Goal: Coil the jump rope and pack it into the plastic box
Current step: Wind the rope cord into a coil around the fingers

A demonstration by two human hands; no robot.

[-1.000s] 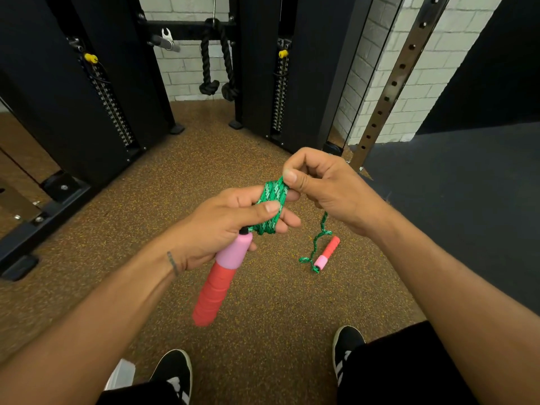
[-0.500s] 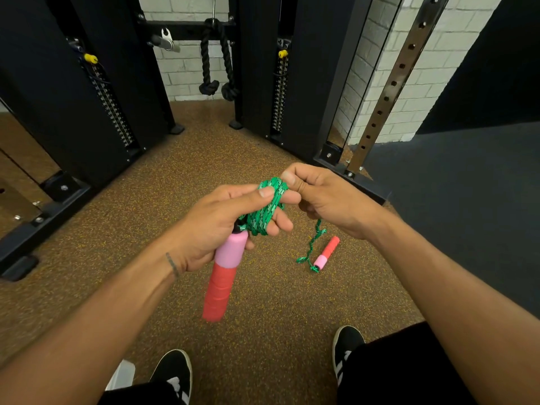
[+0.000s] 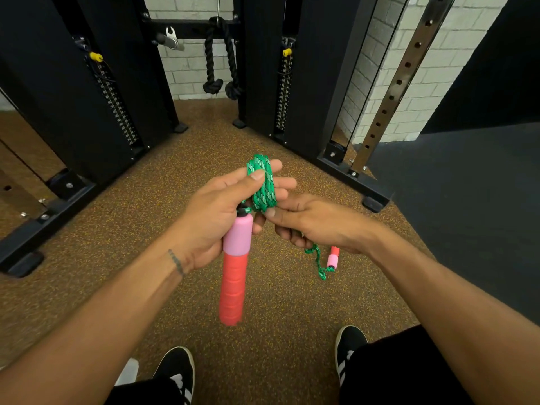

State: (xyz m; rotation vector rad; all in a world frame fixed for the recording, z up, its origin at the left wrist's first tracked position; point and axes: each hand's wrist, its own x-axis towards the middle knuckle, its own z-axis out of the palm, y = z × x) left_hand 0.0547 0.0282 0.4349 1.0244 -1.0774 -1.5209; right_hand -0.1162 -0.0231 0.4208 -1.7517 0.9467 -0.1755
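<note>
The green jump rope (image 3: 264,184) is wound in several loops around the fingers of my left hand (image 3: 216,217). That hand also grips a pink and red handle (image 3: 235,267), which hangs downward. Just under the coil, my right hand (image 3: 312,223) pinches the rope, and a loose strand (image 3: 317,260) drops from it to the floor. There the strand joins the second pink and red handle (image 3: 333,258), partly hidden behind my right wrist. A corner of a clear plastic box (image 3: 127,372) shows by my left shoe.
Black weight-stack machines (image 3: 96,92) stand close ahead on both sides, their base rails (image 3: 355,182) reaching onto the speckled brown floor (image 3: 152,229). A black rope attachment (image 3: 220,54) hangs at the back. A dark mat (image 3: 467,200) lies to the right. My shoes (image 3: 175,372) are below.
My right hand has dropped from the top of the coil to beneath it, carrying the rope around my left fingers. The loose strand is shorter, and the held handle hangs straighter.
</note>
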